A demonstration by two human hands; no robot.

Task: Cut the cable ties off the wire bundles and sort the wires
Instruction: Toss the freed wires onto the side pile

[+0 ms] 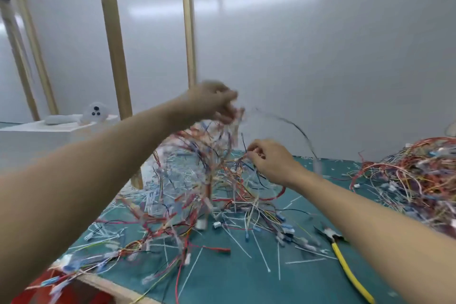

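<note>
Wires (249,195) cover much of the green mat (246,284). One large loose heap (417,180) lies at the mat's right edge. A smaller tangle (197,168) rises from the mat's middle, held up at its top by the left hand (212,102), whose fingers are curled round a bunch of strands above the mat's far side. The right hand (269,159), lower and just right of the tangle, pinches a few strands between thumb and fingertips; blur hides exactly which.

I judge the tangle to be light and limp. Its thin strands look likely to snag on each other by their small plastic plugs (217,224), so a hard pull would probably tighten knots or tear a plug loose. The best hold seems to be on a single strand close to its plug, drawing it out gently while the other hand bears the bunch.

Yellow-handled cutters (345,263) lie unheld on the mat's near right part. White cable ties (238,244), already cut, are scattered flat over the mat's near half, and they look stiff and slippery.
</note>
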